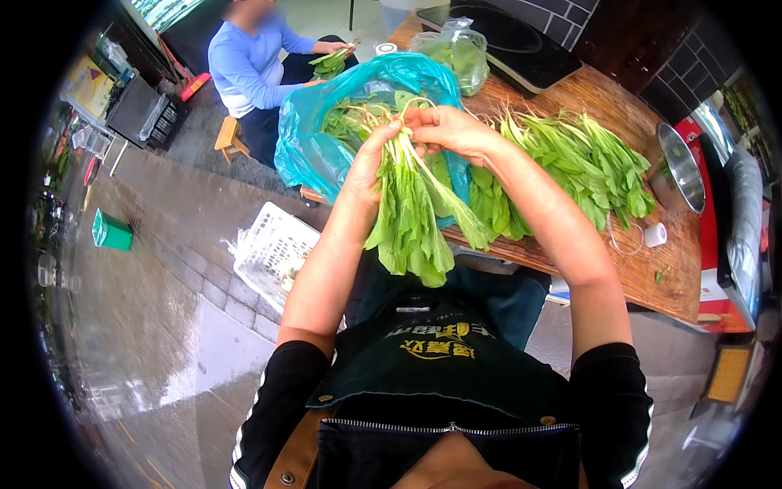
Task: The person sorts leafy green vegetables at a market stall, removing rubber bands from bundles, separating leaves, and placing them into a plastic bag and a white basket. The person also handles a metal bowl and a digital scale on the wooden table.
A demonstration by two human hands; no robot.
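My left hand [371,167] is closed round a bunch of leafy greens [419,216], roots up and leaves hanging down over my lap. At the root end of the same bunch, my right hand [448,130] pinches with thumb and fingers; whether a single stem is between them is too small to make out. Behind both hands a teal plastic bag [305,130] lies open with more greens inside. To the right, a long pile of the same greens [578,159] rests on the wooden table [664,265], roots toward the back.
A metal bowl [680,167] stands at the table's right end, near a white roll [655,235]. An induction cooker [509,45] and a clear bag of greens [464,57] are at the back. A white basket [273,248] sits lower left. Another person [252,65] handles greens at far left.
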